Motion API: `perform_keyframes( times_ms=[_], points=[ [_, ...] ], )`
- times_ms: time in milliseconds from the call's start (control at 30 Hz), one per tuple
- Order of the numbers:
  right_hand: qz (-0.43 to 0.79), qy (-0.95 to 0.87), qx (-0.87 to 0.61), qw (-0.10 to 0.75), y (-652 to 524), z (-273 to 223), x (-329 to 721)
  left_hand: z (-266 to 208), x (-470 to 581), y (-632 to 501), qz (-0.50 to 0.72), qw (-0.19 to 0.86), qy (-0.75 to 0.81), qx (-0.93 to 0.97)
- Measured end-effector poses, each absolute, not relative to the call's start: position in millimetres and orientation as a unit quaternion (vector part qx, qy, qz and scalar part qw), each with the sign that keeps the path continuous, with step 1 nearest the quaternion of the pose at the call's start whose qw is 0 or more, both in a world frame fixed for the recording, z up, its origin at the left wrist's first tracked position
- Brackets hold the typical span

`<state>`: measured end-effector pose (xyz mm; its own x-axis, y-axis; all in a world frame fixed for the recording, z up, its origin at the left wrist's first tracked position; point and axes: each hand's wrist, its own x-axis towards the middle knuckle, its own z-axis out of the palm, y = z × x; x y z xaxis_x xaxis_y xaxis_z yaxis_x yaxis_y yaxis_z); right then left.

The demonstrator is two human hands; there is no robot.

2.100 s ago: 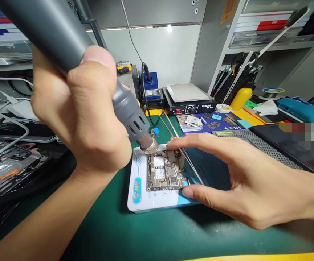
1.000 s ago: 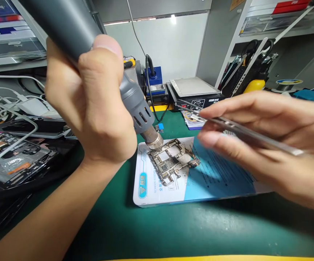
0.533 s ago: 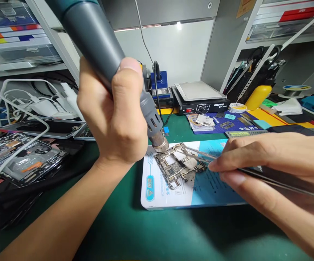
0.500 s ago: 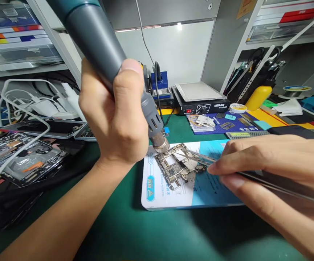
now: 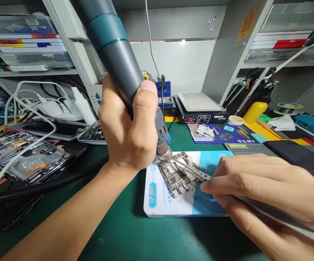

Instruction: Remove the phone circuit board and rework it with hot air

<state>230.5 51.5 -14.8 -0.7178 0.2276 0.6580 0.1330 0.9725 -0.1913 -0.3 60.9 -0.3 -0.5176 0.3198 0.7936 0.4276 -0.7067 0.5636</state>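
My left hand is wrapped around a grey hot air gun with a teal band. Its metal nozzle points down at the upper left corner of a phone circuit board. That board lies flat on a white and blue box. Between the thumb and fingers of my right hand is a pair of metal tweezers, closed on by my grip. The tweezer tips reach over the top part of the board, close to the nozzle. Whether they touch it I cannot tell.
Opened phone parts and a white cable lie at the left, by a white bottle. Behind the box stands a black heating plate. A yellow bottle and a solder spool are at the right.
The view has tilted up a little, so the scene sits lower. The tweezers have turned slightly in my right hand, their tips still over the board. Both hands keep their holds.
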Motion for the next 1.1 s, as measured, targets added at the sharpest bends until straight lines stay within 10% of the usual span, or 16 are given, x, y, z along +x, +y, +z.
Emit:
perform_keyframes(
  times_ms=[1100],
  points=[
    [0.083,-0.937,-0.072,0.331,50.0,-8.3,224.7,-1.2,4.2,60.6,-0.789,0.027,-0.382,-0.48]
  ],
)
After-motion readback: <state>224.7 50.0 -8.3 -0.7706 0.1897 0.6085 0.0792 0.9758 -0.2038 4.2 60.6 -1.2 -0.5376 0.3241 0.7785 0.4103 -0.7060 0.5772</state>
